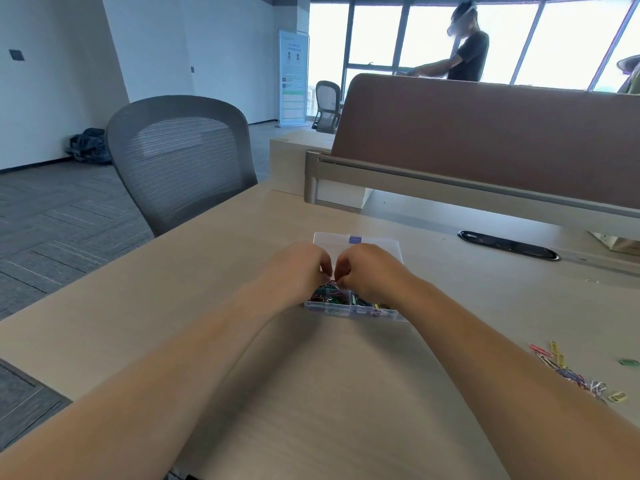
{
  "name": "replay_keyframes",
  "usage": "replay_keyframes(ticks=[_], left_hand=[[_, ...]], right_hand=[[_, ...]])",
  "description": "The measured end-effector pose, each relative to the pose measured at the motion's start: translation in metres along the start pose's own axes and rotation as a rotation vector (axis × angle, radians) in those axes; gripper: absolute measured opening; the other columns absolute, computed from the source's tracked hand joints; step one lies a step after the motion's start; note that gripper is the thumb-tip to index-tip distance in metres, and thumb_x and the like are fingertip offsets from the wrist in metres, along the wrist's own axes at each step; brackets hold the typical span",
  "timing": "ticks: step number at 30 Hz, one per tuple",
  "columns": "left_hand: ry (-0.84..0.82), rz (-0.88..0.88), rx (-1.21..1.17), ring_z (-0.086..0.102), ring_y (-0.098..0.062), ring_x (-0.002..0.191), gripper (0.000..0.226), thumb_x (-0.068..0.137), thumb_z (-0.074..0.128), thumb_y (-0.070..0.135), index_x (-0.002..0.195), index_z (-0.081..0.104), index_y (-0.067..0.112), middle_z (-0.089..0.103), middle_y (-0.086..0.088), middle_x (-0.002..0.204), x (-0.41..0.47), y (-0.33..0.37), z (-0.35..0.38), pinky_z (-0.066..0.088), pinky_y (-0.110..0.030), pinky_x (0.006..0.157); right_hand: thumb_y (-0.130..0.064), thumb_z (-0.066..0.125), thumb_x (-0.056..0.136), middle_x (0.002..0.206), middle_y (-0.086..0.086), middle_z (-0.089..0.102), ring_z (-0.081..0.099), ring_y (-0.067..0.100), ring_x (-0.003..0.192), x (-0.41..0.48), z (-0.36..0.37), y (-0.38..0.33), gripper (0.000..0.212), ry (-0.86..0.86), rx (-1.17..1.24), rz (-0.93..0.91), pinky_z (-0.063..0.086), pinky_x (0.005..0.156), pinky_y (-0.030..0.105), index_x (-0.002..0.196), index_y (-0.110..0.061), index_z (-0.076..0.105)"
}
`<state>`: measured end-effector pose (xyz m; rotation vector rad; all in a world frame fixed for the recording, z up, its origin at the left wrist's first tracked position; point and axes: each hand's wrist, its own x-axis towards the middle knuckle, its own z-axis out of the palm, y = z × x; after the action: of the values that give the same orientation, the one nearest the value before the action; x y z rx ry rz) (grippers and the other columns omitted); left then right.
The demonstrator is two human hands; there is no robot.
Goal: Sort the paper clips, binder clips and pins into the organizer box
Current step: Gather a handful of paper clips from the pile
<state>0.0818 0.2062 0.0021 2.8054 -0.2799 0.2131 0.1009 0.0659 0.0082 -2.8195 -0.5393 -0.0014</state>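
Note:
A clear plastic organizer box [349, 311] lies on the desk ahead of me, its lid [360, 245] folded back flat behind it. Coloured clips fill its near compartments. My left hand [298, 268] and my right hand [367, 270] hover together over the box, fingers curled, pinching a small tangle of paper clips [333, 283] between their fingertips just above the left compartment. A loose pile of coloured paper clips [571, 374] lies on the desk at the right, with a green clip [628, 362] and a yellow clip [617, 397] beside it.
A grey mesh office chair [180, 161] stands at the desk's left side. A brown divider panel [485, 133] on a metal rail runs along the back, with a black cable slot [507, 244] before it. A person stands by the far windows.

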Motion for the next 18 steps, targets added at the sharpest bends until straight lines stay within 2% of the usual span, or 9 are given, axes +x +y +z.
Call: replay_keyframes(ticks=[4, 7, 9, 12, 16, 18], left_hand=[[0.054, 0.010, 0.004, 0.054, -0.015, 0.086, 0.020, 0.096, 0.054, 0.020, 0.108, 0.070, 0.019, 0.066, -0.003, 0.107, -0.006, 0.009, -0.010, 0.039, -0.025, 0.073], [0.088, 0.033, -0.041, 0.056, -0.016, 0.088, 0.020, 0.098, 0.049, 0.022, 0.104, 0.068, 0.019, 0.067, -0.003, 0.105, -0.010, 0.022, -0.017, 0.043, -0.028, 0.076], [0.085, 0.055, -0.054, 0.055, -0.017, 0.087, 0.021, 0.098, 0.048, 0.024, 0.103, 0.067, 0.018, 0.067, -0.003, 0.104, -0.011, 0.039, -0.020, 0.043, -0.029, 0.077], [0.078, 0.100, -0.092, 0.058, -0.017, 0.088, 0.021, 0.097, 0.048, 0.028, 0.098, 0.067, 0.018, 0.068, -0.002, 0.107, -0.016, 0.073, -0.018, 0.044, -0.029, 0.078], [0.046, 0.162, -0.136, 0.062, -0.019, 0.085, 0.020, 0.095, 0.050, 0.032, 0.088, 0.065, 0.021, 0.068, 0.001, 0.094, -0.022, 0.121, -0.002, 0.049, -0.031, 0.074], [0.006, 0.207, -0.119, 0.061, -0.018, 0.084, 0.021, 0.094, 0.050, 0.036, 0.093, 0.067, 0.022, 0.068, 0.001, 0.098, -0.026, 0.147, 0.008, 0.046, -0.029, 0.069]], right_hand=[[-0.011, 0.062, 0.091, 0.101, 0.004, 0.072, 0.064, 0.018, 0.085, -0.011, -0.009, 0.005, 0.020, 0.064, 0.019, -0.008, 0.054, 0.087, 0.030, 0.105, -0.016, 0.075], [-0.012, 0.061, 0.092, 0.098, 0.001, 0.071, 0.063, 0.017, 0.084, -0.026, -0.021, 0.012, 0.017, 0.099, 0.030, 0.008, 0.055, 0.084, 0.031, 0.101, -0.016, 0.074], [-0.014, 0.059, 0.092, 0.096, 0.002, 0.071, 0.063, 0.018, 0.083, -0.041, -0.032, 0.019, 0.016, 0.124, 0.030, 0.022, 0.055, 0.081, 0.032, 0.098, -0.015, 0.074], [-0.019, 0.057, 0.095, 0.095, 0.001, 0.068, 0.061, 0.016, 0.082, -0.069, -0.046, 0.036, 0.016, 0.148, 0.045, 0.066, 0.047, 0.073, 0.026, 0.100, -0.016, 0.072], [-0.027, 0.057, 0.096, 0.098, 0.000, 0.067, 0.060, 0.016, 0.085, -0.116, -0.060, 0.075, 0.017, 0.125, 0.035, 0.160, 0.044, 0.074, 0.027, 0.101, -0.018, 0.071], [-0.031, 0.057, 0.096, 0.098, -0.003, 0.067, 0.059, 0.015, 0.085, -0.142, -0.068, 0.097, 0.017, 0.113, 0.027, 0.217, 0.043, 0.073, 0.027, 0.098, -0.020, 0.070]])
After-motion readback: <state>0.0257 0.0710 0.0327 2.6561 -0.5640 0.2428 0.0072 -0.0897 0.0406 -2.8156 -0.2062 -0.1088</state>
